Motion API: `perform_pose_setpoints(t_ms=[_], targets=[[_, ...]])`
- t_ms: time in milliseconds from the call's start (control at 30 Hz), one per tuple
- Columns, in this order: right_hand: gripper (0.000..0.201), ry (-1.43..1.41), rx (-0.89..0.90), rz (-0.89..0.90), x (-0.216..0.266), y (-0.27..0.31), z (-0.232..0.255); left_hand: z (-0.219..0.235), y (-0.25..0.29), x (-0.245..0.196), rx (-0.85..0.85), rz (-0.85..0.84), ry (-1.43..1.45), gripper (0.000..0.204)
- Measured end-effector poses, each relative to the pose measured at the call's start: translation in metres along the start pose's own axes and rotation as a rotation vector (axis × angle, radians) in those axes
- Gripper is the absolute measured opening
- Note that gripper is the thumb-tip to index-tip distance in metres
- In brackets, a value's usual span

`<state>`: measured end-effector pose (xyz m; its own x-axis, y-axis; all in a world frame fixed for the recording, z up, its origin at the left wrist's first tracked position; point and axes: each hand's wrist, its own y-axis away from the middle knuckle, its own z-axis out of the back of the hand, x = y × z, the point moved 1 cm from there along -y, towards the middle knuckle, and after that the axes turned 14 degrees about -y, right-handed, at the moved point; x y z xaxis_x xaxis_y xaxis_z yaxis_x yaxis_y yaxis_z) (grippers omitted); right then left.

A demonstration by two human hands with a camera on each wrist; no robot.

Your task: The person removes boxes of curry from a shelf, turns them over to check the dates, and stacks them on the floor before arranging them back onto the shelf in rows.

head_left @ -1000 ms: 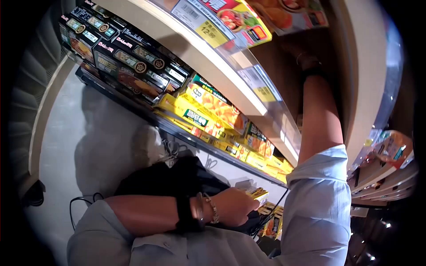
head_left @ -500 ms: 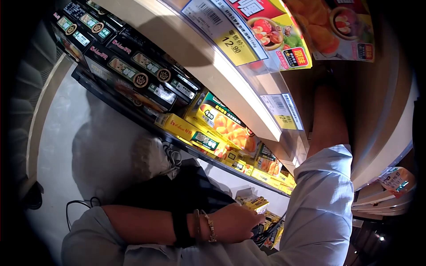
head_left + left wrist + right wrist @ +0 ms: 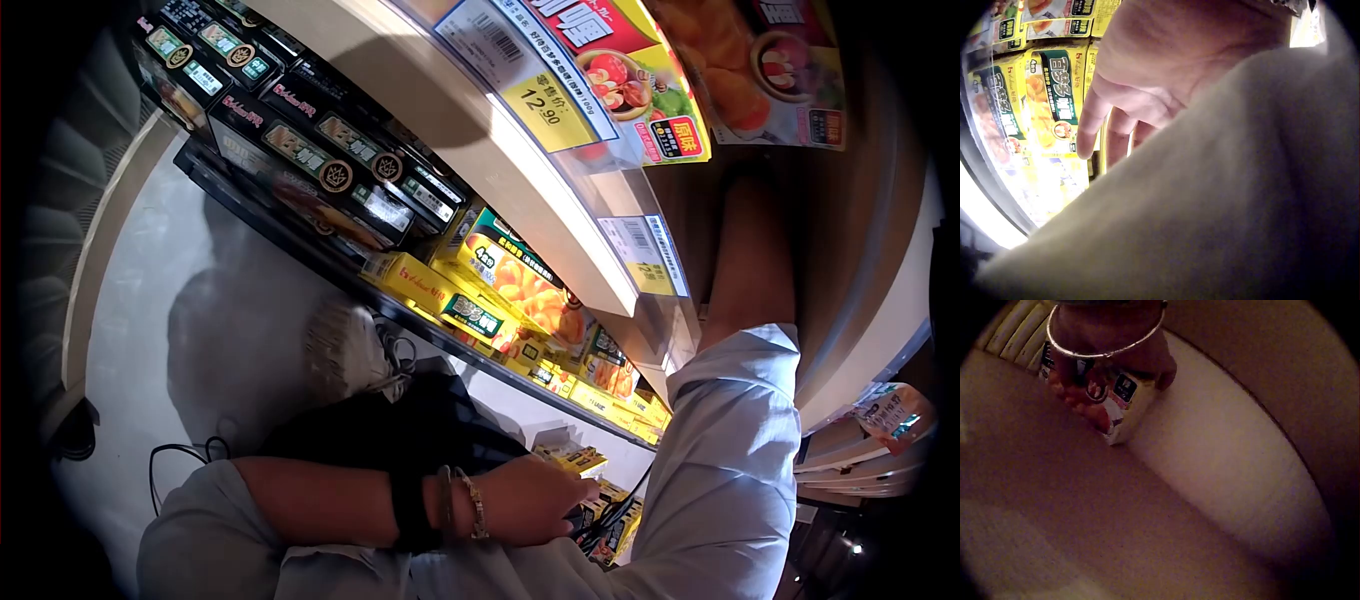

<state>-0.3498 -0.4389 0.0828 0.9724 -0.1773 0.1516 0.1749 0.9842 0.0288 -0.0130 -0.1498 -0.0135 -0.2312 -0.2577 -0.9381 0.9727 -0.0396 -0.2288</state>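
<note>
My right hand [image 3: 1125, 359], with a bangle at the wrist, grips a curry box [image 3: 1100, 403] deep in the dim shelf. Its fingers wrap over the box, which has a food picture on its front and a pale end. In the head view the right forearm [image 3: 755, 250] goes into the shelf and that hand is hidden. My left hand [image 3: 530, 500] is low in front of the body, beside yellow curry boxes [image 3: 575, 460]. From the left wrist, its fingers [image 3: 1088, 122] hang fairly straight next to upright yellow boxes [image 3: 1054, 103]; a sleeve covers part of the view.
More boxes [image 3: 1016, 331] stand in a row behind the gripped one. Black boxes [image 3: 310, 150] and yellow boxes [image 3: 420, 290] fill the lower shelf. A price tag [image 3: 540, 100] is on the upper shelf edge, close to the right arm. A cable [image 3: 165, 458] lies on the floor.
The right arm has gone deeper into the shelf, and the head view has come closer to the price tags. The left hand has shifted slightly down and right in view.
</note>
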Motion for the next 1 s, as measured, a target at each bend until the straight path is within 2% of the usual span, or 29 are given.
perform_pose_setpoints(t_ms=[100,167,200,333,367,400,433,467,500,567,633,667,700,767,800,833,900,967,1000], targets=[[0.065,0.018,-0.018,0.003,0.0,0.002,0.002,0.0,0.0,0.006,-0.028,0.007,0.02,0.038],[0.066,0.046,-0.04,0.014,0.0,0.004,0.002,0.001,-0.003,0.012,-0.058,0.079,-0.022,0.039],[0.066,0.068,-0.059,0.024,0.0,0.008,0.003,0.0,-0.005,0.016,-0.114,0.053,-0.074,0.038],[0.066,0.159,-0.17,0.084,-0.006,0.02,0.007,-0.005,-0.01,0.026,-0.091,0.115,-0.109,0.037],[0.066,0.194,-0.21,0.107,0.008,0.035,0.008,-0.006,-0.012,0.029,-0.055,0.149,-0.154,0.037],[0.055,0.135,-0.174,-0.037,0.018,0.054,0.02,-0.004,-0.015,0.03,0.002,0.186,-0.181,0.039],[0.044,0.072,-0.137,-0.182,0.053,0.09,0.024,-0.009,-0.018,0.04,-0.017,0.15,-0.196,0.042],[0.04,0.292,-0.368,0.065,0.072,0.113,0.022,-0.011,-0.017,0.041,-0.059,0.167,-0.211,0.042],[0.046,0.31,-0.301,-0.045,0.082,0.131,0.027,-0.012,-0.016,0.041,-0.101,0.185,-0.226,0.043],[0.055,0.302,-0.402,0.016,0.103,0.174,0.026,-0.012,-0.016,0.048,-0.053,0.201,-0.187,0.044],[0.061,0.241,-0.386,-0.052,0.111,0.209,0.027,-0.015,-0.017,0.051,-0.078,0.248,-0.169,0.042],[0.059,0.141,-0.281,-0.263,0.122,0.224,0.032,-0.015,-0.015,0.053,-0.104,0.24,-0.193,0.042],[0.054,0.147,-0.341,-0.251,0.123,0.239,0.028,-0.017,-0.015,0.056,-0.131,0.231,-0.218,0.043],[0.041,0.248,-0.553,-0.098,0.126,0.265,0.022,-0.018,-0.014,0.064,-0.137,0.238,-0.225,0.043],[0.041,0.318,-0.621,-0.041,0.131,0.278,0.02,-0.02,-0.014,0.068,-0.137,0.27,-0.201,0.043],[0.037,0.331,-0.636,-0.09,0.134,0.288,0.017,-0.018,-0.014,0.066,-0.126,0.282,-0.263,0.042],[0.036,0.297,-0.736,0.14,0.141,0.317,0.014,-0.016,-0.01,0.062,-0.126,0.295,-0.122,0.04],[0.04,0.202,-0.757,0.17,0.157,0.355,0.011,-0.017,-0.002,0.051,-0.313,0.188,0.196,0.033],[0.041,0.158,-0.735,0.11,0.168,0.378,0.01,-0.019,0.005,0.045,-0.419,0.124,0.273,0.037]])
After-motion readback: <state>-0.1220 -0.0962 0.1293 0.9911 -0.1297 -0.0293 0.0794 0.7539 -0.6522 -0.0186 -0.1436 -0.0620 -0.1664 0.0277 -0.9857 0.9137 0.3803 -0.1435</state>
